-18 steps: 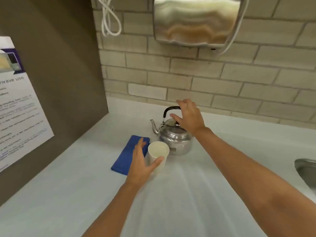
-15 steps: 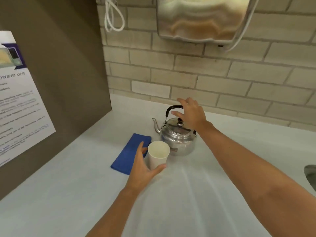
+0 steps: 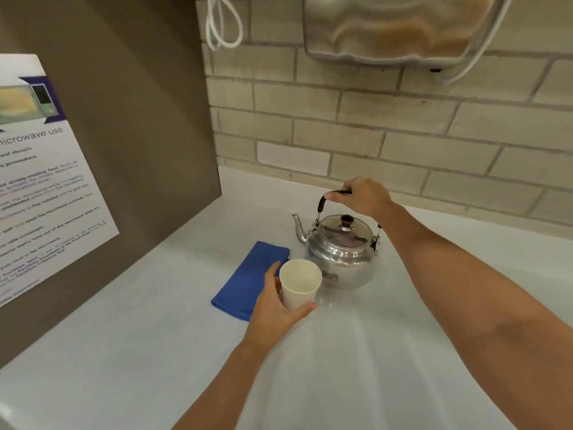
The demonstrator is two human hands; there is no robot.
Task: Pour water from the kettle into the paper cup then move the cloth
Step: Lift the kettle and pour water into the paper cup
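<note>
A shiny metal kettle [image 3: 339,252] stands on the white counter with its spout pointing left and its lid on. My right hand [image 3: 362,197] is closed around its black handle, which stands upright. In front of the kettle sits a white paper cup [image 3: 299,282], upright and empty inside. My left hand [image 3: 274,308] wraps it from the left and below, thumb and fingers touching its wall. A folded blue cloth [image 3: 249,277] lies flat just left of the cup, partly under my left hand.
A brown side panel [image 3: 130,150] with a microwave-use poster [image 3: 34,181] closes off the left. A brick wall [image 3: 403,131] runs behind, with a steel dispenser [image 3: 393,26] and a white cord [image 3: 221,23] hanging above. The white counter [image 3: 356,352] stretches toward me.
My right hand went from hovering open over the kettle lid to closing on the raised handle. My left hand has settled tighter around the cup.
</note>
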